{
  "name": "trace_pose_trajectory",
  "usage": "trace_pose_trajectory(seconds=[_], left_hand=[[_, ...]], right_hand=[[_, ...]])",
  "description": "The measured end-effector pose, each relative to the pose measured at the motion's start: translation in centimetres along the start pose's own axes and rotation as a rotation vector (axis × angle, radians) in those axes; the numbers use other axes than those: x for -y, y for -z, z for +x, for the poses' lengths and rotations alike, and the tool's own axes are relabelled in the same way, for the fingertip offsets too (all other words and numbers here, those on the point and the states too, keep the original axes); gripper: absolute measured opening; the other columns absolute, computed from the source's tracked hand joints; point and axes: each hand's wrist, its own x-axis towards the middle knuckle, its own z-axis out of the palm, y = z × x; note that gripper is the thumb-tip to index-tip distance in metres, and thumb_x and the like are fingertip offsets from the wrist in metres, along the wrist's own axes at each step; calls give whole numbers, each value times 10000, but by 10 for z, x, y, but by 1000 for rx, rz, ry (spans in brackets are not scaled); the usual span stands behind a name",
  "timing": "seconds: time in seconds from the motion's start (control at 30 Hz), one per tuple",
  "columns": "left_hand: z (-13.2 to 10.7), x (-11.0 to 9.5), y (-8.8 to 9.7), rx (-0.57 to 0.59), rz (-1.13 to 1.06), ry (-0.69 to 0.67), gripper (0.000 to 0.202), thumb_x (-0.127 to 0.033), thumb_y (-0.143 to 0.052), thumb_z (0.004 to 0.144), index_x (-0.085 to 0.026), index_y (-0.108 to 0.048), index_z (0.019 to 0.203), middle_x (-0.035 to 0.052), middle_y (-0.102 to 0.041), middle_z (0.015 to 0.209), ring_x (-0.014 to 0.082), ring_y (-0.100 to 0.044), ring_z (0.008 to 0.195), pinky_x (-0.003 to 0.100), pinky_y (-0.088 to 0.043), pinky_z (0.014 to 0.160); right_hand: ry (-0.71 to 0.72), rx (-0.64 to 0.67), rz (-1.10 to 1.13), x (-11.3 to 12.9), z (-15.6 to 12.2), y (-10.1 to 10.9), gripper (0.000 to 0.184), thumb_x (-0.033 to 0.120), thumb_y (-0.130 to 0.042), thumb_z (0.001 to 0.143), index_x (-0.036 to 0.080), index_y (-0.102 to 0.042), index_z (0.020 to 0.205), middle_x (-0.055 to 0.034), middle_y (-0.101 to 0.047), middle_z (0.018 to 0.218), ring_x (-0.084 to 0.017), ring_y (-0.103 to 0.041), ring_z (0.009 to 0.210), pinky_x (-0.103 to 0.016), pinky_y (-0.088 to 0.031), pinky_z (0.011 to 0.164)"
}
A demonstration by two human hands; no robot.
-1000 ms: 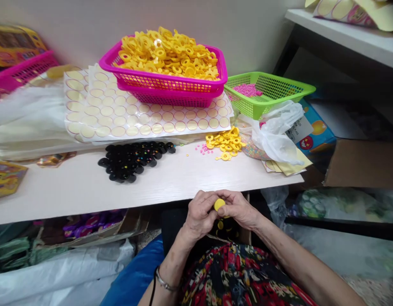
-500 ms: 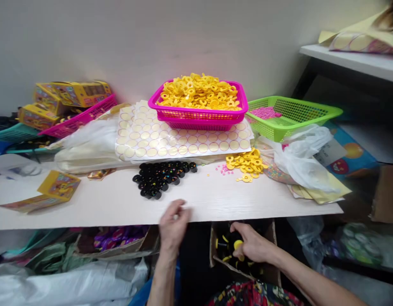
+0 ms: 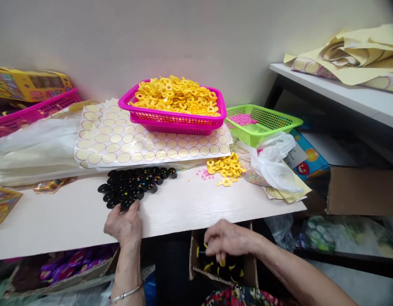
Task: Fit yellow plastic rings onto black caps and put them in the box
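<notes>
L hand had moved from tabletop edge to black caps, fingertips touching nearest; grip unclear. R hand was down in cardboard box among yellow-rimmed pieces, grip hidden.

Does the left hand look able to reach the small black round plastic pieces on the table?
Likely yes: the left hand rests at the near edge of the small black round plastic pieces, with nothing between them.
</notes>
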Motion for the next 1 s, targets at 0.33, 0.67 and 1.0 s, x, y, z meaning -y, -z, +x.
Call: trace_pose_trajectory(seconds=[0.33, 0.67, 1.0], left_hand=[[-73, -24, -30, 292, -213, -66, 390, -390, -690, 578, -162, -646, 891, -61, -450, 553, 93, -426, 491, 226, -380, 517], [-109, -55, -72, 556, -264, -336, 207, -256, -659, 632, -172, -616, 816, -44, -483, 642, 78, -420, 526, 213, -375, 547], [-111, -54, -69, 584, -194, -416, 65, -220, -599, 684, -188, -599, 740, -38, -492, 637, 88, -430, 564, 214, -348, 558]], right_hand=[[10, -884, -912, 32, 87, 76, 248, 240, -358, 867, 203, -604, 871, -57, -554, 927, -160, -495, 746, -252, -297, 573], [154, -855, -929, 33, 87, 76, 162, 121, -419, 797, 171, -567, 838, -73, -548, 904, -180, -481, 817, -264, -324, 627], [488, -681, -743, 45, 63, 48, 111, 142, -463, 809, 179, -546, 744, -18, -499, 774, -135, -470, 740, -235, -348, 639]])
